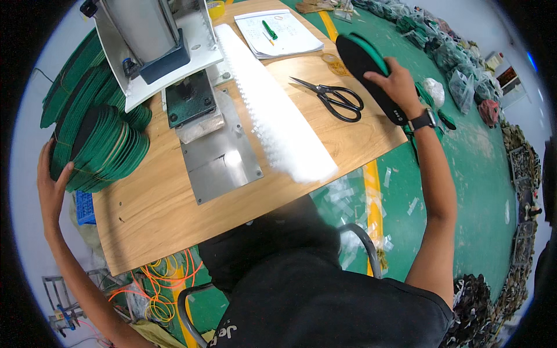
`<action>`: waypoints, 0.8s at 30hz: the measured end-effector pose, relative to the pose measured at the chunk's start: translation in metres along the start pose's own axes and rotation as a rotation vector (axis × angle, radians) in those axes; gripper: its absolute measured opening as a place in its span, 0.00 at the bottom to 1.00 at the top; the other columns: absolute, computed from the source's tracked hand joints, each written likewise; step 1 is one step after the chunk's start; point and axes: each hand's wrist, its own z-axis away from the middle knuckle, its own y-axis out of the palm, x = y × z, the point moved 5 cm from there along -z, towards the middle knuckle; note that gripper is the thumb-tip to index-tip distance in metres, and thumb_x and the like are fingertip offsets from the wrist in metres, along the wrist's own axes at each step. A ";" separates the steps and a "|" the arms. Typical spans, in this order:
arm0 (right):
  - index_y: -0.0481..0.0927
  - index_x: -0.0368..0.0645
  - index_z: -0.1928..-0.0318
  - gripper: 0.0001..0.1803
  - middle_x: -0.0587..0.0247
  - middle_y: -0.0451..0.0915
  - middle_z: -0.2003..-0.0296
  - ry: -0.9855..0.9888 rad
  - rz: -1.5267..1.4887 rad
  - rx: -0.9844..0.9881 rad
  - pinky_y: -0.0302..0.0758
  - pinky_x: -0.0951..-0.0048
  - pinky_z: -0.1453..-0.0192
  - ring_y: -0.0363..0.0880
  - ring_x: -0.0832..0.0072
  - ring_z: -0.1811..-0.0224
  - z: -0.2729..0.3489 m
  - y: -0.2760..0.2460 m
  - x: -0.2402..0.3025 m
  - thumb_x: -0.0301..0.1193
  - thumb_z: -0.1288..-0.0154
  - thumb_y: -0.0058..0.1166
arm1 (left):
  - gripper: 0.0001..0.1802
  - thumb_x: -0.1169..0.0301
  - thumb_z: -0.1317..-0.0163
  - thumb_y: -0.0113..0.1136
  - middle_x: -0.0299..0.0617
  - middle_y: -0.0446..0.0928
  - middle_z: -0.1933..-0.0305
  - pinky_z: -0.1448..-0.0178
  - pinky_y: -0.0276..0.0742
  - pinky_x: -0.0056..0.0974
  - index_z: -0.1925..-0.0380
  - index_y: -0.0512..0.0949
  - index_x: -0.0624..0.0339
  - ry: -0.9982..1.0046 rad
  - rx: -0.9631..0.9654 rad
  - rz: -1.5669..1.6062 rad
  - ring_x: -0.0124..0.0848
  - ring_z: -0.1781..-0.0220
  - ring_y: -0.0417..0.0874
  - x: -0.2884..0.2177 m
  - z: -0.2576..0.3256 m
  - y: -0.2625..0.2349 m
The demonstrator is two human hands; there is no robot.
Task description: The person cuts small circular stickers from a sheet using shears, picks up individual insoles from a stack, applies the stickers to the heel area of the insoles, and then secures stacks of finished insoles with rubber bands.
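At the left table edge my left hand (53, 180) curls its thumb and fingers round the end of a thick bundle of green and black insoles (110, 148). Rubber bands run round the bundle, and more stacked green insoles (75, 75) stand behind it. My right hand (397, 87), raised over the right table corner, grips a few insoles (365, 66), black on the near face with green showing behind. Below and left of it lie black-handled scissors (333, 98) and some tan rubber bands (335, 65).
A press with a grey cylinder (139, 35) stands over a metal plate (223, 165) on the wooden table (156, 232). Beside it lie a white strip (278, 116) and a notebook (290, 49) with a green pen (269, 29). Bagged goods (441, 52) line the floor.
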 end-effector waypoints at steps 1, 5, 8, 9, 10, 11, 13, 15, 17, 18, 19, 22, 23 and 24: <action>0.73 0.34 0.54 0.32 0.40 0.78 0.66 -0.061 0.091 0.080 0.74 0.59 0.62 0.78 0.48 0.64 0.002 0.011 0.001 0.48 0.50 0.65 | 0.37 0.64 0.45 0.64 0.48 0.62 0.33 0.32 0.62 0.45 0.36 0.62 0.55 0.010 0.019 0.019 0.41 0.32 0.64 0.005 0.001 0.003; 0.73 0.39 0.51 0.31 0.46 0.78 0.62 -0.213 0.146 0.123 0.74 0.59 0.59 0.77 0.50 0.61 0.019 0.031 0.016 0.46 0.49 0.65 | 0.43 0.71 0.51 0.66 0.48 0.60 0.32 0.30 0.61 0.45 0.34 0.59 0.55 0.042 0.100 0.111 0.42 0.32 0.63 0.008 0.006 0.005; 0.73 0.38 0.51 0.32 0.47 0.79 0.62 -0.212 0.048 0.113 0.75 0.60 0.59 0.78 0.50 0.61 0.029 0.026 0.034 0.46 0.50 0.65 | 0.44 0.76 0.53 0.65 0.47 0.61 0.32 0.31 0.62 0.45 0.34 0.59 0.54 0.044 0.113 0.108 0.41 0.32 0.64 0.022 0.007 0.000; 0.74 0.37 0.51 0.32 0.46 0.79 0.62 -0.175 -0.017 0.127 0.75 0.63 0.57 0.78 0.52 0.60 0.025 0.022 0.036 0.47 0.51 0.66 | 0.44 0.77 0.53 0.64 0.47 0.62 0.33 0.31 0.62 0.45 0.34 0.59 0.54 0.041 0.116 0.076 0.41 0.33 0.64 0.026 0.006 -0.011; 0.74 0.34 0.52 0.33 0.45 0.80 0.63 -0.146 -0.144 0.142 0.75 0.64 0.57 0.81 0.56 0.61 0.021 0.015 0.042 0.47 0.50 0.66 | 0.43 0.78 0.53 0.63 0.47 0.63 0.33 0.31 0.63 0.44 0.34 0.59 0.55 0.012 0.151 0.106 0.41 0.33 0.65 0.030 0.006 -0.013; 0.74 0.32 0.52 0.33 0.45 0.80 0.66 -0.130 -0.206 0.119 0.76 0.66 0.61 0.82 0.60 0.65 0.015 0.014 0.040 0.47 0.49 0.65 | 0.42 0.80 0.53 0.61 0.47 0.64 0.34 0.32 0.64 0.44 0.34 0.60 0.55 -0.019 0.187 0.133 0.41 0.34 0.66 0.035 0.006 -0.018; 0.74 0.28 0.51 0.34 0.50 0.81 0.71 0.109 -0.477 0.224 0.77 0.72 0.69 0.82 0.70 0.74 -0.001 0.016 0.024 0.49 0.45 0.62 | 0.39 0.80 0.52 0.56 0.48 0.68 0.38 0.35 0.68 0.43 0.35 0.62 0.56 -0.026 0.187 0.161 0.39 0.39 0.71 0.033 0.003 -0.010; 0.75 0.30 0.49 0.37 0.54 0.82 0.69 0.288 -0.645 0.448 0.78 0.73 0.65 0.82 0.69 0.70 -0.007 0.031 0.020 0.54 0.44 0.59 | 0.38 0.78 0.51 0.55 0.48 0.70 0.40 0.38 0.69 0.42 0.35 0.62 0.56 -0.080 0.157 0.146 0.37 0.42 0.73 0.038 0.001 -0.008; 0.72 0.30 0.47 0.44 0.47 0.80 0.59 0.155 -0.315 0.390 0.76 0.68 0.56 0.81 0.64 0.58 -0.009 0.057 -0.020 0.61 0.47 0.56 | 0.35 0.74 0.48 0.55 0.47 0.74 0.46 0.42 0.71 0.39 0.36 0.63 0.56 -0.015 0.059 0.228 0.32 0.48 0.75 0.044 -0.011 0.007; 0.69 0.31 0.43 0.49 0.41 0.75 0.50 0.067 -0.099 0.287 0.73 0.65 0.48 0.76 0.60 0.49 -0.009 0.065 -0.008 0.65 0.49 0.55 | 0.34 0.73 0.47 0.56 0.46 0.74 0.47 0.43 0.71 0.38 0.36 0.64 0.56 -0.043 0.015 0.168 0.31 0.49 0.75 0.053 -0.012 -0.003; 0.69 0.32 0.43 0.46 0.42 0.73 0.48 0.008 0.051 0.225 0.70 0.66 0.44 0.72 0.59 0.45 -0.009 0.061 -0.003 0.62 0.45 0.54 | 0.33 0.72 0.46 0.56 0.46 0.75 0.48 0.44 0.72 0.37 0.37 0.65 0.56 -0.069 -0.030 0.111 0.30 0.50 0.75 0.062 -0.013 -0.014; 0.69 0.34 0.42 0.39 0.45 0.72 0.45 -0.136 -0.185 -0.082 0.67 0.66 0.40 0.70 0.61 0.42 -0.008 0.021 0.046 0.57 0.39 0.50 | 0.29 0.73 0.42 0.60 0.44 0.78 0.51 0.47 0.74 0.34 0.38 0.67 0.57 0.005 -0.234 0.046 0.27 0.52 0.77 0.088 0.005 -0.061; 0.69 0.35 0.42 0.38 0.47 0.72 0.45 -0.164 -0.373 -0.198 0.68 0.66 0.41 0.71 0.62 0.43 -0.001 -0.003 0.070 0.57 0.37 0.48 | 0.29 0.74 0.42 0.60 0.45 0.77 0.49 0.46 0.74 0.36 0.39 0.67 0.57 0.030 -0.245 0.025 0.30 0.50 0.77 0.084 0.020 -0.079; 0.69 0.37 0.42 0.32 0.51 0.73 0.46 -0.269 -0.547 -0.194 0.68 0.68 0.41 0.71 0.66 0.44 0.007 -0.028 0.108 0.51 0.35 0.48 | 0.29 0.75 0.43 0.61 0.47 0.76 0.48 0.44 0.74 0.38 0.39 0.67 0.58 0.055 -0.263 -0.006 0.33 0.48 0.77 0.074 0.043 -0.107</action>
